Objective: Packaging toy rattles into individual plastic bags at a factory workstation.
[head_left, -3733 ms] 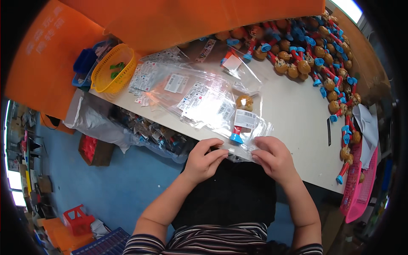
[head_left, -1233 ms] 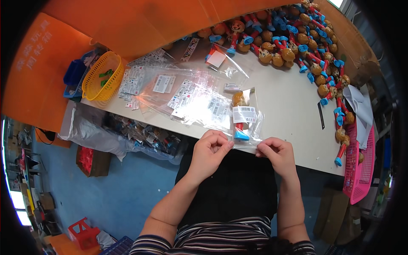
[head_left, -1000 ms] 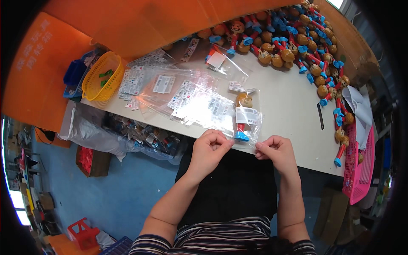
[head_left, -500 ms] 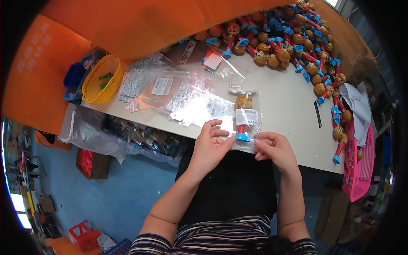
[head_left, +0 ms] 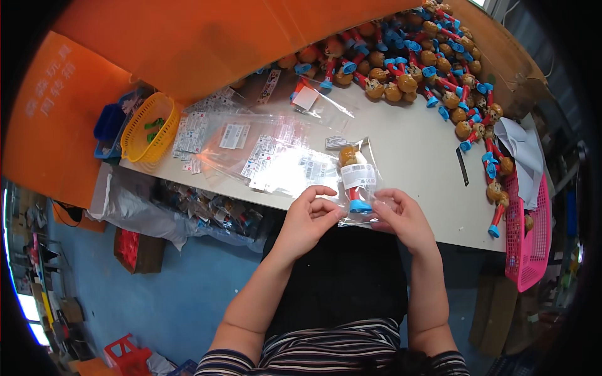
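A clear plastic bag (head_left: 370, 153) lies at the table's front edge with a toy figure (head_left: 359, 205) inside. The figure has a brown head, a red body and a blue base, and a white printed label (head_left: 358, 173) covers its middle. My left hand (head_left: 308, 220) is closed on the bag's lower left edge, thumb and fingers pinched together. On the other side my right hand (head_left: 404, 218) pinches the lower right edge. Just beyond the bag rests a small stack of printed leaflets (head_left: 335, 142).
More clear bags (head_left: 213, 141) and printed paper slips (head_left: 260, 160) spread to the left, beside a yellow basket (head_left: 133, 133). Loose toy figures (head_left: 401, 84) pile up at the back and right. A black strip (head_left: 462, 166) and a pink basket (head_left: 525, 250) are at right.
The bag has tilted, its top now leaning left, and its film looks tauter. Both hands stay at its lower edge, and the right fingers have shifted slightly.
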Demonstrator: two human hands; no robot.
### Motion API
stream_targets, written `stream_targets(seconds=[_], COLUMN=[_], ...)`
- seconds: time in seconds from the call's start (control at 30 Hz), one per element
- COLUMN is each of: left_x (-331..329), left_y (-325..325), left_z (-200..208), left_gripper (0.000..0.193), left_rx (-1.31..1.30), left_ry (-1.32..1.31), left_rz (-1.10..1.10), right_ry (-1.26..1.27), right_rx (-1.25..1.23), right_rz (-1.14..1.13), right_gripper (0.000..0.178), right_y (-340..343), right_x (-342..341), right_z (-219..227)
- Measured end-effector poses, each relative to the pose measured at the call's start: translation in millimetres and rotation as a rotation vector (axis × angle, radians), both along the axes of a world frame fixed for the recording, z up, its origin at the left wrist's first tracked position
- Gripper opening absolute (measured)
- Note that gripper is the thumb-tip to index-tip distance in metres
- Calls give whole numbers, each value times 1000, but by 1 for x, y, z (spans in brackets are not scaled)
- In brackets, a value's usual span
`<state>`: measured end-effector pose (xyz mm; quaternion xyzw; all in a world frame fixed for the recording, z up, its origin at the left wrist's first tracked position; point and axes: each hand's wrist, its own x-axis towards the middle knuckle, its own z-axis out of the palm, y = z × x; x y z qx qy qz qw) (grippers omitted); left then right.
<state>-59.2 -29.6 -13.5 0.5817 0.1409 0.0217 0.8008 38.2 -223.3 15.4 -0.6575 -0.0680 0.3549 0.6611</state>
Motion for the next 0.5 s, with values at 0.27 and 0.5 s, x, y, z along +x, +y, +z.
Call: stream_targets(seconds=[0.27,0.5], left_x=[6,8], left_y=[0,6], left_z=[11,3], left_gripper=[49,43], left_rx=[-263,-372], left_ry=[44,-211], left_rz=[248,440], right_ry=[-44,-278], right_rx=[130,236], right_rz=[151,-133], right_gripper=[27,58], right_y=[9,32], right_x=[1,-56], right_z=[-12,-19])
